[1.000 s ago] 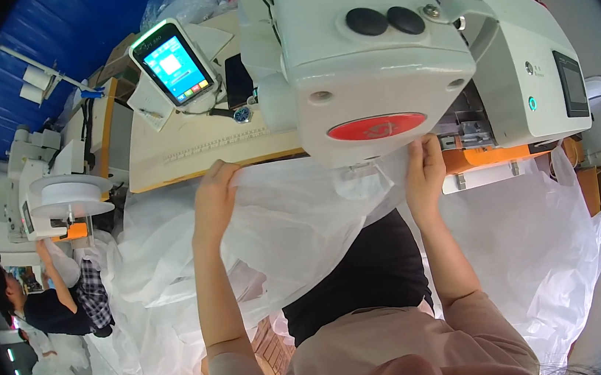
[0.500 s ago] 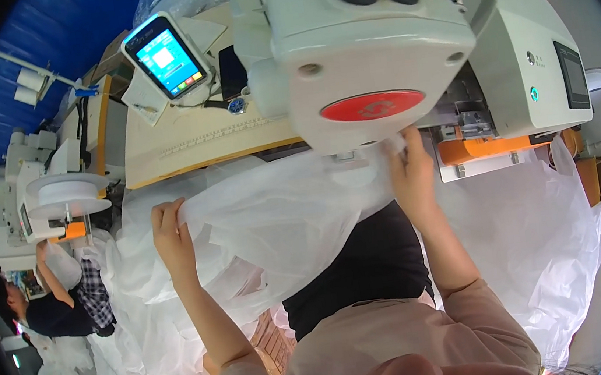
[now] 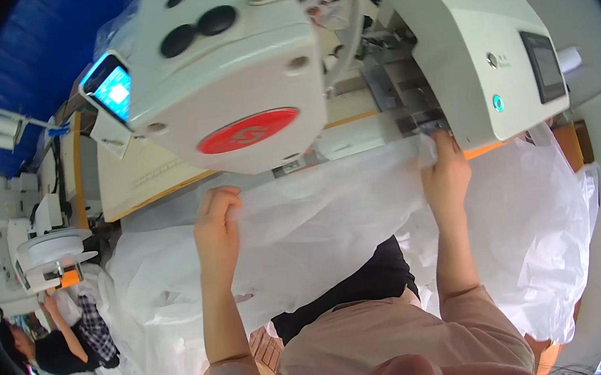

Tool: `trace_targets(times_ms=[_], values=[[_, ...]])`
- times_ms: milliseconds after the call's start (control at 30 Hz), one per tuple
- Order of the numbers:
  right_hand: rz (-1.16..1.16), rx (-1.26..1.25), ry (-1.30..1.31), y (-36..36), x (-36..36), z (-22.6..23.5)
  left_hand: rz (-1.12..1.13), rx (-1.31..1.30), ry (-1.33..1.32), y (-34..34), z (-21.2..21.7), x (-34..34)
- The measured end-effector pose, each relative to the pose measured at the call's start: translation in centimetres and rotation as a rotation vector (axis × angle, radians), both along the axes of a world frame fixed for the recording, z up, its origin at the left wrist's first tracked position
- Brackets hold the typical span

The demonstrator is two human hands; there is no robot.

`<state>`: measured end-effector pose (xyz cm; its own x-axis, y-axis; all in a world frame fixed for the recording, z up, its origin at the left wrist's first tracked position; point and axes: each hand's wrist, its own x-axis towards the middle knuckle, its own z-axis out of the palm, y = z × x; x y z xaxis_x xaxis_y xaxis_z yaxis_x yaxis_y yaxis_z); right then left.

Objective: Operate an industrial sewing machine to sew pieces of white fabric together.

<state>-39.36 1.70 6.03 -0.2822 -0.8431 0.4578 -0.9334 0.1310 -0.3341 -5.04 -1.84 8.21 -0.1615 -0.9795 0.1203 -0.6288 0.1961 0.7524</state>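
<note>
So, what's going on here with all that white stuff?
The person's right hand pinches the edge of a thin, crinkly white sheet, beside a boxy white unit with a dark screen. The left hand touches the sheet farther left, near the rounded white machine head with a red oval badge.

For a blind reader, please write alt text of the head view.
A person's right-hand grip holds thin, translucent white sheeting and the left-hand grip touches it, before a bulky white machine head with a red oval badge.
</note>
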Motion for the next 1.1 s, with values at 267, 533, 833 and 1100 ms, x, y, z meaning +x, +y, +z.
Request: trace_targets(times_ms=[267, 533, 833, 1100], values=[[0.007, -0.123, 0.036, -4.4, -0.5, -0.9, 0.146, 0.001, -0.115, -2.9, -2.6, -0.9], [0.211, 0.255, 0.124, -1.1, 6.4, 1.4, 0.015, -0.307, -0.174, -0.6, -3.5, 5.0], [0.301, -0.053, -0.295, -1.3, 6.9, 1.1, -0.178, 0.168, -0.521, -0.4, -5.1, 8.9], [0.287, -0.053, 0.115, -1.4, 7.1, -5.0, 0.109, 0.04, -0.577, 3.9, -10.6, 10.2]])
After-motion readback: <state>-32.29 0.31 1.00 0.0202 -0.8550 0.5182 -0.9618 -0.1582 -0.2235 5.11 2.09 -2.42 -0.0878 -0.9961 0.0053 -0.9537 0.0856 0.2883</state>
